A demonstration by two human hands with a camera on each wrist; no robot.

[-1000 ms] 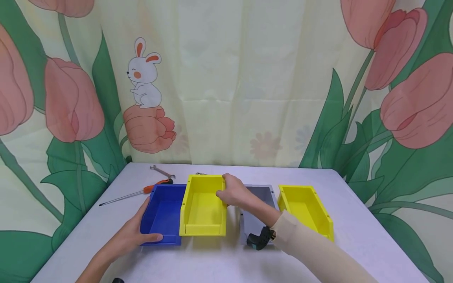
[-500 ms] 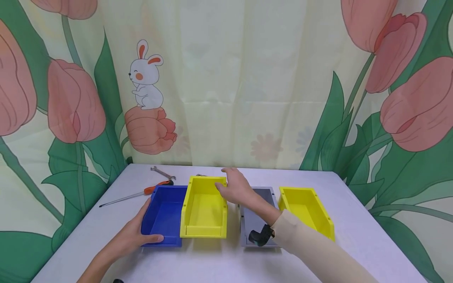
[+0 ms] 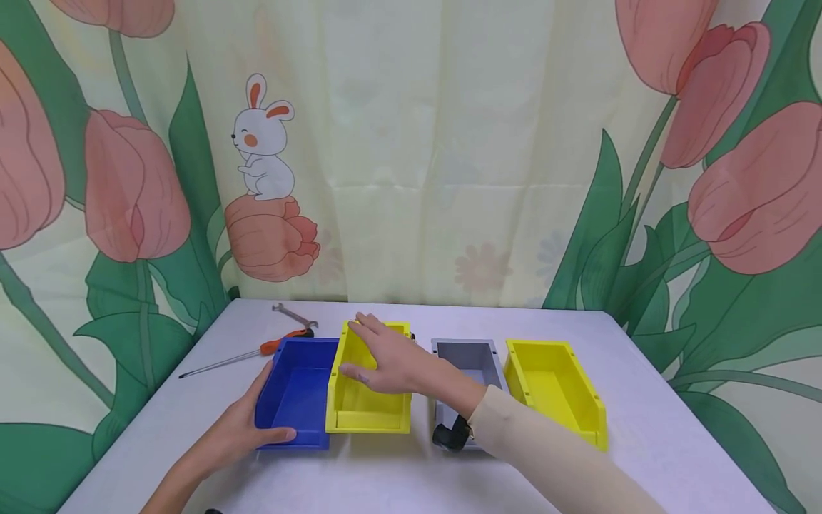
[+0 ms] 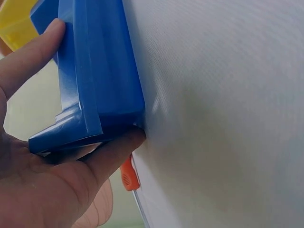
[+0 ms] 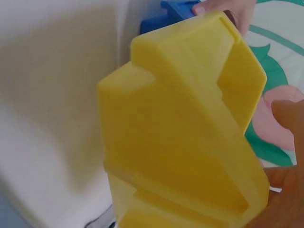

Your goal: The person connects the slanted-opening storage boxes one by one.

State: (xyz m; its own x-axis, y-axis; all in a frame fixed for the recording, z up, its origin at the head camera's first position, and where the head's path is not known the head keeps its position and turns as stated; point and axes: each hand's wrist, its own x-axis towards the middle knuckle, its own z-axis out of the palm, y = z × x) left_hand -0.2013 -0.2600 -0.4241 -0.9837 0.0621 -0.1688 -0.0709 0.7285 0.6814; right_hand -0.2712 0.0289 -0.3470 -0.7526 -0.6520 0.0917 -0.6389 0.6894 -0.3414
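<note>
My left hand (image 3: 240, 425) grips the front left corner of a blue storage bin (image 3: 297, 389). The left wrist view shows the thumb over the rim of the blue bin (image 4: 111, 71) and a finger along its outer wall. Beside the blue bin, against its right side, stands a yellow storage bin (image 3: 367, 421), its front edge a little above its shadow on the table. My right hand (image 3: 398, 360) is over this yellow bin, fingers extended and holding nothing. In the right wrist view the yellow bin (image 5: 175, 133) shows its outer wall, with the right hand (image 5: 285, 190) at its rim.
To the right stand a grey bin (image 3: 465, 353) and a second yellow bin (image 3: 561, 389). An orange-handled screwdriver (image 3: 270, 346) and a wrench (image 3: 295, 314) lie at the back left of the white table (image 3: 359, 478). A printed curtain (image 3: 424, 178) hangs behind.
My right hand has released the yellow bin's right rim, lifted, and moved left over the bin. The left hand has kept its grip on the blue bin.
</note>
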